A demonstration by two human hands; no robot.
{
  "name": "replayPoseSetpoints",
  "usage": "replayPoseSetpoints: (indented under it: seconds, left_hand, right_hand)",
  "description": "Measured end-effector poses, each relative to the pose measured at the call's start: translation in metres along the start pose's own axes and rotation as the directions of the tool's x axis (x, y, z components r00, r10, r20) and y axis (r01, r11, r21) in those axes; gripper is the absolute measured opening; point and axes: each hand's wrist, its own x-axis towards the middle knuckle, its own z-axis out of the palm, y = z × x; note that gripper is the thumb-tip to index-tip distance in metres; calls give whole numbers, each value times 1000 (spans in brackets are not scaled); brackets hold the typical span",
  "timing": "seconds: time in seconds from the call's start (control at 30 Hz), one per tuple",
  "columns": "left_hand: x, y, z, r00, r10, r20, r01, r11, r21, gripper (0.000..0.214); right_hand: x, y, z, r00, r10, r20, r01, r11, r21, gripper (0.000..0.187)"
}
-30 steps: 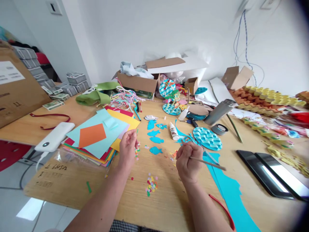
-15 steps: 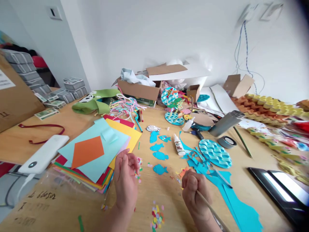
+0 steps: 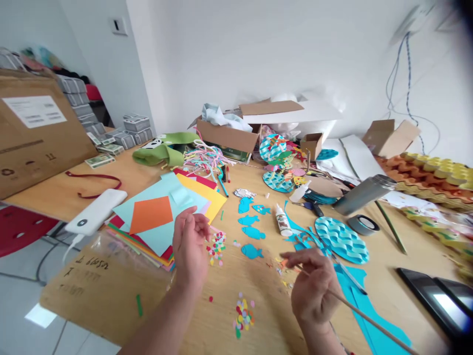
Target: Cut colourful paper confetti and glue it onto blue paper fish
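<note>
My left hand (image 3: 192,246) hovers by the stack of coloured paper (image 3: 151,249), fingers loosely curled and apart, holding nothing I can see. In my right hand (image 3: 316,286) is a thin stick (image 3: 369,318), slanting down to the lower right; whether it ends in a brush cannot be made out. Between the hands and beyond them lie several blue paper fish (image 3: 252,251) in a column. Small round paper dots (image 3: 244,315) form a pile nearest me, with more dots (image 3: 216,246) beside my left hand. A white glue bottle (image 3: 283,221) stands past my right hand.
Blue paper scraps (image 3: 373,310), a wavy-patterned blue disc (image 3: 342,240), a tape roll (image 3: 364,225) and a steel flask (image 3: 365,194) are on the right. A power bank (image 3: 96,211) lies left. A cardboard box (image 3: 225,137) and pipe cleaners (image 3: 203,158) sit at the back.
The view has turned slightly left. My right hand's fist has loosened, its fingers extending and the stick swinging to a flatter slant. My left hand keeps nearly the same pose.
</note>
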Motion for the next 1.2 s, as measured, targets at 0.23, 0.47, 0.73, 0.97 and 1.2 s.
replayPoseSetpoints:
  seconds: [0.23, 0.47, 0.73, 0.97, 1.2]
  left_hand:
    - [0, 19, -6, 880, -77, 468, -229, 795, 561, 14]
    - [11, -3, -43, 563, -295, 772, -797, 51, 602, 43]
    - [13, -24, -55, 473, -306, 826, -852, 80, 518, 37]
    - [15, -25, -58, 440, -236, 866, -851, 196, 486, 39]
    - [10, -27, -60, 388, -249, 888, -878, 193, 438, 40]
  right_hand:
    - [6, -5, 2, 994, 104, 43, -95, 980, -177, 52]
    - [5, -3, 2, 985, 46, 167, -4, 969, -246, 33]
    - [5, -3, 4, 974, 18, 226, 43, 965, -258, 28]
    - [7, -7, 2, 979, 48, 200, 10, 961, -278, 30]
    - [8, -9, 1, 985, 43, 170, 1, 968, -249, 29]
